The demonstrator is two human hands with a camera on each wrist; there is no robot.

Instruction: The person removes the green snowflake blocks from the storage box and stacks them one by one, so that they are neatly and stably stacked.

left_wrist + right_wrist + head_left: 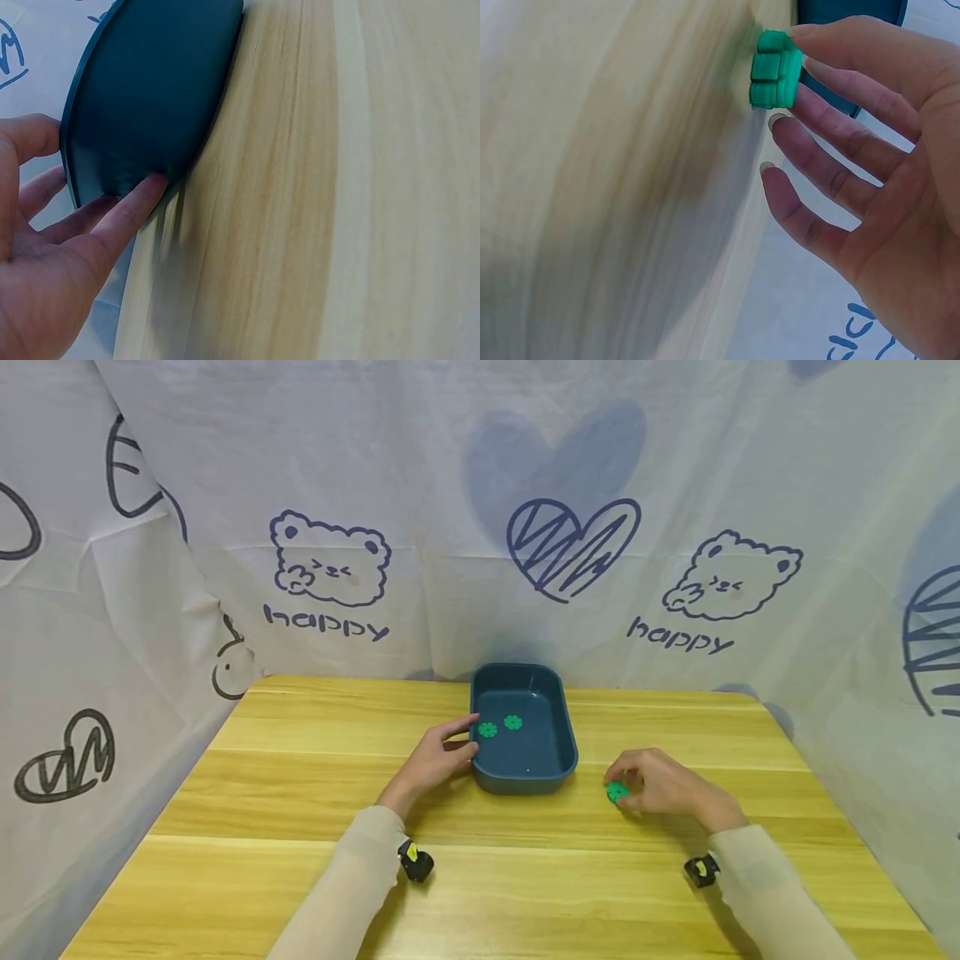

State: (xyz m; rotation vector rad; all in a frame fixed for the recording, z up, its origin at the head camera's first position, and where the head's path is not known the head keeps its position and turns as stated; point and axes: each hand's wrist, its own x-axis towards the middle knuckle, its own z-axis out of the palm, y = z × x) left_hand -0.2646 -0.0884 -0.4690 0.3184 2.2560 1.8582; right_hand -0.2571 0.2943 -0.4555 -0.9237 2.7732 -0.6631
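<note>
A dark blue-green plastic basin stands on the table, two flat green notched discs lying inside it near its left wall. My left hand touches that left side with spread, fairly straight fingers, some at the rim; the left wrist view shows a fingertip against the outer wall. To the right of the basin, my right hand pinches at a small stack of green notched discs with thumb and fingertips. The stack is low over the tabletop; how many discs are in the pinch I cannot tell. The other right fingers are loosely bent.
The wooden table ends at the back against a white printed cloth, which also hangs at both sides. Small black devices are worn at both wrists, over light sleeves.
</note>
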